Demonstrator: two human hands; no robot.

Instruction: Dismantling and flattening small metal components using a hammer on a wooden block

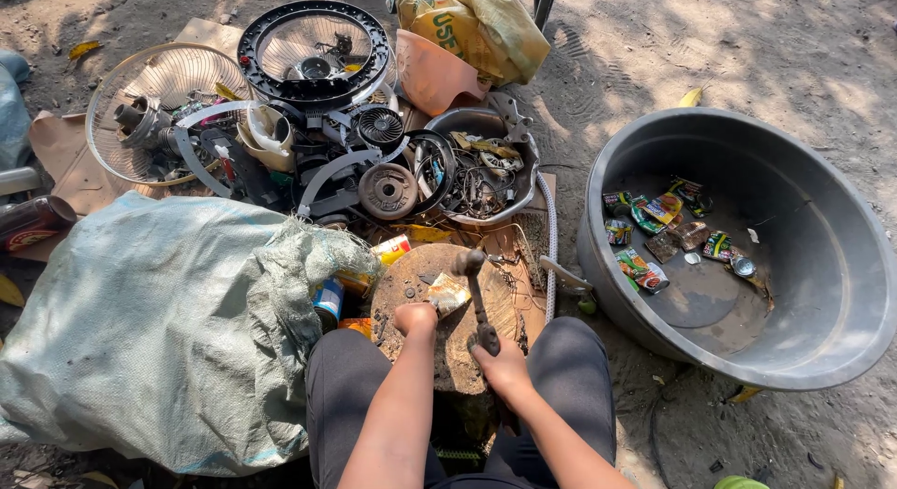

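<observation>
Hammer (477, 297) in my right hand (505, 368), fingers closed round handle, head over wooden stump (411, 274). Flattened can (447, 293) on stump top, my left hand (415, 319) just beside it, fingers curled, touching its edge. Grey basin (841, 330) with crushed cans to right. Sack (159, 321) to left.

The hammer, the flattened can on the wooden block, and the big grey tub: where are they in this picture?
hammer (478, 302), head view, on the middle of its shaft.
flattened can (448, 292), head view, on its crushed face.
grey tub (822, 255), head view, on its bare inner wall.
</observation>
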